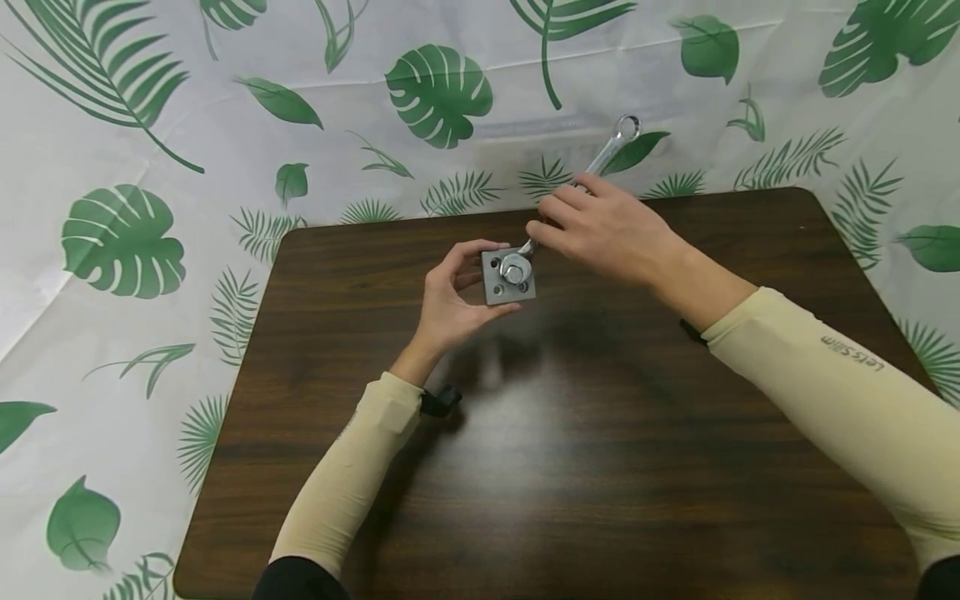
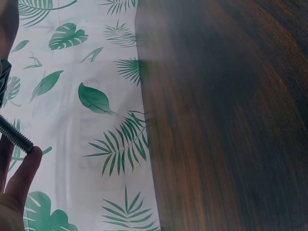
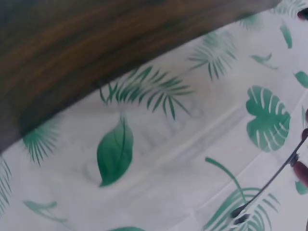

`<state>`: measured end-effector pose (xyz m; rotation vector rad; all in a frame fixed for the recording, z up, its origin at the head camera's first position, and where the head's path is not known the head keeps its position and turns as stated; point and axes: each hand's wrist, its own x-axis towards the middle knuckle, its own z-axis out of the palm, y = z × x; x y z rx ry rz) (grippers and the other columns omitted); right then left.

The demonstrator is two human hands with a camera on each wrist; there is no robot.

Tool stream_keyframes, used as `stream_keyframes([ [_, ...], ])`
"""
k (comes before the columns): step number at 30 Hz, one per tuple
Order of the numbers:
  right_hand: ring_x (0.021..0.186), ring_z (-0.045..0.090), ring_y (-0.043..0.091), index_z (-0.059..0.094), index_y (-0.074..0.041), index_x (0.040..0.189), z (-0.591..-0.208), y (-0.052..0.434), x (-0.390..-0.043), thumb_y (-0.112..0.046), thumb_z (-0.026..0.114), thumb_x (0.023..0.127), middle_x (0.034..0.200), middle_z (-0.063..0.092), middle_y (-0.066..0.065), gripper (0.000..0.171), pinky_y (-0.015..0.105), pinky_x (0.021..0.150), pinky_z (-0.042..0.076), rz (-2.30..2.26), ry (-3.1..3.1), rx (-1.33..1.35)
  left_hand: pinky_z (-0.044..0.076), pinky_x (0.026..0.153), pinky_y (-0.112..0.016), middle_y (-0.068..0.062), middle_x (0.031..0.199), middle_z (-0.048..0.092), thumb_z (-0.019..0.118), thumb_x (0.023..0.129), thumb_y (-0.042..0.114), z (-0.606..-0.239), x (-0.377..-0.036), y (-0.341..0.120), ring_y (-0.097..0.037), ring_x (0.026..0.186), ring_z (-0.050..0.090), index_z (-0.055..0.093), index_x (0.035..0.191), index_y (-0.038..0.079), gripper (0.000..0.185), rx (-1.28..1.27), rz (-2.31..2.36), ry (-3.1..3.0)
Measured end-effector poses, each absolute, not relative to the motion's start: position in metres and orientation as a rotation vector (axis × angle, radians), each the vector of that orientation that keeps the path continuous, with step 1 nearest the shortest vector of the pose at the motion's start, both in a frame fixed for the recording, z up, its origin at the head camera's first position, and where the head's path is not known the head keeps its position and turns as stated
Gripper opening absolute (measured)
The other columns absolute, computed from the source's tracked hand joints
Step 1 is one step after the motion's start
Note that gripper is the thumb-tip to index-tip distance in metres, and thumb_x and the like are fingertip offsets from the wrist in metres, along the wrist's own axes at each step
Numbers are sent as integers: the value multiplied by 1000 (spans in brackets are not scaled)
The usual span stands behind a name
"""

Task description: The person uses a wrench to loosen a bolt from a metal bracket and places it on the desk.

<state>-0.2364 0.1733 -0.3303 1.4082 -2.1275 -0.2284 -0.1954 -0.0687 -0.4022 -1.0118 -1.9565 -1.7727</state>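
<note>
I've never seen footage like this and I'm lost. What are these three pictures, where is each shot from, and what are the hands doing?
No machine here: a person in beige sleeves wears three cameras. The big picture comes from the head, looking down at a dark brown wooden table before a leaf-printed white cloth. The left hand holds a small grey square metal plate with a bolt through it. The right hand grips a long silver metal wrench, its lower end on the bolt. The other two pictures come from the wrists: the left one shows the bolt's threaded end, the right one mostly cloth and table edge.
</note>
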Motion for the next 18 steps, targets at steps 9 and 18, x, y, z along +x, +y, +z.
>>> stream_keyframes([
  [9,107,52,37,59,-7,117,-317,169,-247,9,59,91,111,57,19,30,53,101,38,-408,-1979,1510,55,82,-47,-20,122,63,88,62,-11,-403,-195,-69,-24,103,63,56,122,-8,69,-1074,-1797,-1997],
  [18,108,54,36,63,-7,114,-313,165,-249,6,53,94,111,58,18,26,52,105,37,-359,-1894,1485,55,81,-48,-22,122,62,88,60,-13,-402,-194,-71,-25,109,62,55,122,-9,71,-1071,-1805,-1999],
])
